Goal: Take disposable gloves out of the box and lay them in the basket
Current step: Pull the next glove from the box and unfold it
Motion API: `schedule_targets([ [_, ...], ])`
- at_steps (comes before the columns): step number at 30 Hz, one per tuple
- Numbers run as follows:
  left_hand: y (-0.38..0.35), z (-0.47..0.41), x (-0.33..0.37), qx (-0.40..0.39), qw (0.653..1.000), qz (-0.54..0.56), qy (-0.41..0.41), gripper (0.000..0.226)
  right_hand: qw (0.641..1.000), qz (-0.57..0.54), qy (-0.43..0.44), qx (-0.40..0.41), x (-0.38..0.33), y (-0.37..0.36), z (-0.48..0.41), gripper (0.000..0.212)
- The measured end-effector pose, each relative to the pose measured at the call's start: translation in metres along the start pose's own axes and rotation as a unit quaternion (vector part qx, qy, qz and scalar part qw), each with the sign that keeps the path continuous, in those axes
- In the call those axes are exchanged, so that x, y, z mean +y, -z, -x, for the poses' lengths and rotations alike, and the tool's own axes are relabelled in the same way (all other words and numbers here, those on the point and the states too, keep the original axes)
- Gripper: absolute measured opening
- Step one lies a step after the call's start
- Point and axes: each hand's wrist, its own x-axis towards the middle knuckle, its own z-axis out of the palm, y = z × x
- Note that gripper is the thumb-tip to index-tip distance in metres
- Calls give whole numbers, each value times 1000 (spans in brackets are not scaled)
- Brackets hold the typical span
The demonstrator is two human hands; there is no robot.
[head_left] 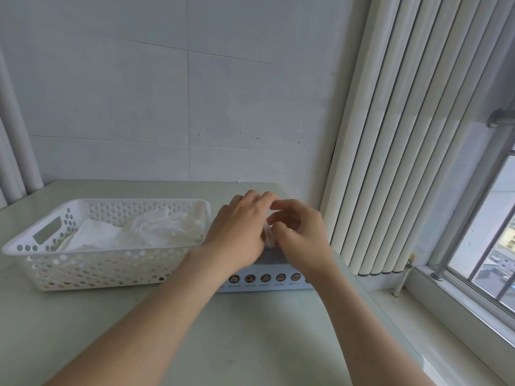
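Note:
A pale blue glove box (267, 278) with a row of round icons on its front lies on the table, just right of a white perforated basket (92, 263). Several clear disposable gloves (156, 232) lie in the basket. Both hands are over the top of the box, hiding most of it. My left hand (237, 229) and my right hand (298, 232) meet there, fingers curled, pinching a crumpled clear glove (268, 237) that sticks up between them.
The pale table (237, 335) runs to a grey wall at the back. White vertical blinds (395, 151) hang close to the right of the box. A windowsill and a window with metal bars (473, 218) lie at the far right.

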Motion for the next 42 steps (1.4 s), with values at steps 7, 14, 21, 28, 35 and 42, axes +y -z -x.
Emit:
schedule_targets([
  [7, 11, -1, -16, 57, 995, 66, 54, 7, 987, -123, -11, 99, -5, 0, -5, 47],
  [14, 5, -4, -19, 90, 978, 173, 80, 11, 997, 73, 25, 4, -1, -14, 4, 54],
  [21, 5, -8, -15, 149, 953, 248, 84, 11, 979, 201, -10, 20, 9, -18, -1, 22],
  [28, 6, -12, -30, 235, 904, 319, 158, 15, 970, 245, 3, 2, 3, -23, 4, 31],
  [35, 14, -12, -30, 274, 892, 313, 179, 15, 971, 232, -33, -55, -1, -20, 5, 38],
  [42, 17, -12, -43, 266, 837, 377, 294, 16, 988, 126, -74, -55, -6, -13, 0, 38],
])
